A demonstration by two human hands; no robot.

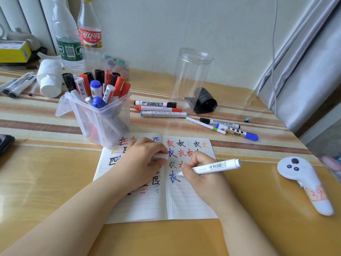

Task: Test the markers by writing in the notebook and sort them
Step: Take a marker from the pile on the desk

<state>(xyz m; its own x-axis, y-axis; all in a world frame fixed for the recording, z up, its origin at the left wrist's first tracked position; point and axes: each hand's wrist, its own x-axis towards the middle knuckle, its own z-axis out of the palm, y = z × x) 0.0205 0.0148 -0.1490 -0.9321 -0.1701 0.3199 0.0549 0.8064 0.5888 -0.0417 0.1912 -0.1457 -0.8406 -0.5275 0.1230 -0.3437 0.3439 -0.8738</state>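
**Marker held to the right page, cap kept in the other hand**

A white marker point(212, 166) is pinched between the curled fingers and thumb of the right hand point(201, 174), its barrel slanting up to the right past the knuckles, with a barcode label seen on the smooth plastic. Its tip is set on the right page of the open notebook point(186, 198), just beside a blue character. The left hand point(142, 161) is laid on the left page, its fingers curled round a short white cap point(162, 156) that is seen protruding at the fingertips near the spine.

The notebook's lined paper is marked with characters in red, black, blue and orange. A clear, square-sided plastic bin point(99, 115) is stood just behind the notebook and is filled with upright markers capped in red, black and blue. Loose markers point(160, 109) are laid flat on the striped, glossy table point(55, 172) to the right of the bin, and a tall, clear round jar point(191, 76) is stood behind them. A smooth white controller point(302, 176) is laid well to the right of the notebook.
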